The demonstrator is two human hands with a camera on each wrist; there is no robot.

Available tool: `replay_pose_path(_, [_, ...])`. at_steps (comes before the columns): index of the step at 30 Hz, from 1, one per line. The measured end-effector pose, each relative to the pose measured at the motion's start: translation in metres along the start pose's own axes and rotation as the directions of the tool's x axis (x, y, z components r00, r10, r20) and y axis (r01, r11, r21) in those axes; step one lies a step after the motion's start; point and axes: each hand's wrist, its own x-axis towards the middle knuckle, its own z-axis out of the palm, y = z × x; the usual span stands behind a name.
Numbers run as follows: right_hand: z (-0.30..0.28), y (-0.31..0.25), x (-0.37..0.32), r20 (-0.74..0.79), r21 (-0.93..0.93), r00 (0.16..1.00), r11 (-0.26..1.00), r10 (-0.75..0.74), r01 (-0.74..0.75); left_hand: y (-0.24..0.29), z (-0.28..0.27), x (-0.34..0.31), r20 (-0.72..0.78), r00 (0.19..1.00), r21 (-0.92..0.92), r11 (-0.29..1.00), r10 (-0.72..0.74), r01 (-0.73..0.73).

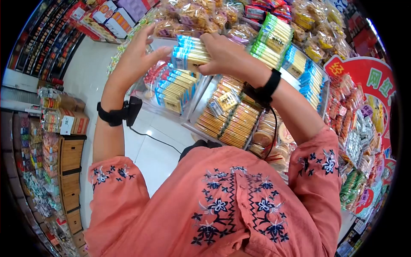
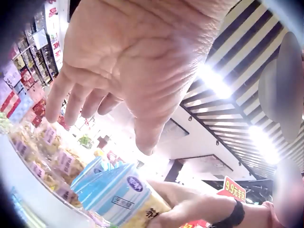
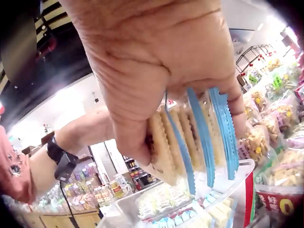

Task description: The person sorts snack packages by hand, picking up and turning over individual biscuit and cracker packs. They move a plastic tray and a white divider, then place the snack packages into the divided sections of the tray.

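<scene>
My right hand (image 1: 227, 53) pinches a stack of blue-and-white wrapped biscuit packets (image 1: 188, 53) between thumb and fingers, above the clear bins. In the right wrist view the hand (image 3: 161, 61) grips several packets (image 3: 194, 137) side by side, their blue edges hanging down. My left hand (image 1: 135, 60) is held just left of the stack, fingers spread and holding nothing. The left wrist view shows its palm (image 2: 128, 61) above the packets (image 2: 118, 194), apart from them. Below, similar blue packets (image 1: 175, 90) stand in rows in a bin.
Beside that bin are brown stick biscuits (image 1: 233, 124), round wafers (image 1: 267, 132) and green packets (image 1: 272, 40). Bagged snacks (image 1: 188, 17) lie behind. A red sign (image 1: 368, 77) stands at the right. Shelves with wooden drawers (image 1: 70, 154) line the left, across a tiled floor (image 1: 92, 64).
</scene>
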Motion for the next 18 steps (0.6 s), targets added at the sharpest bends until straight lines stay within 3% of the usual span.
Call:
replay_pose_path(3, [0.037, 0.014, 0.033, -0.006, -0.023, 0.999, 0.999, -0.033, 0.033, -0.018, -0.003, -0.016, 0.028, 0.994, -0.069, 0.992, -0.106, 0.108])
replay_pose_path(5, [0.054, 0.012, 0.048, 0.049, -0.032, 0.998, 0.998, 0.049, -0.047, -0.028, -0.001, -0.031, 0.044, 0.980, -0.098, 0.975, -0.197, 0.200])
replay_pose_path(8, [0.083, 0.016, 0.066, 0.023, -0.041, 0.997, 0.997, 0.070, -0.069, -0.040, 0.007, -0.054, 0.033, 0.976, -0.214, 0.952, -0.217, 0.219])
replay_pose_path(11, [0.104, 0.019, 0.081, 0.076, -0.044, 0.990, 0.992, 0.121, -0.118, -0.048, 0.020, -0.073, 0.024, 0.976, -0.170, 0.961, -0.215, 0.216])
replay_pose_path(17, [0.139, 0.026, 0.087, -0.108, -0.128, 0.994, 0.991, 0.018, -0.032, -0.045, 0.042, -0.091, 0.073, 0.938, -0.223, 0.911, -0.340, 0.347])
replay_pose_path(18, [0.143, 0.026, 0.085, -0.142, -0.223, 0.989, 0.975, -0.032, -0.001, -0.047, 0.046, -0.092, 0.071, 0.942, -0.199, 0.921, -0.328, 0.336])
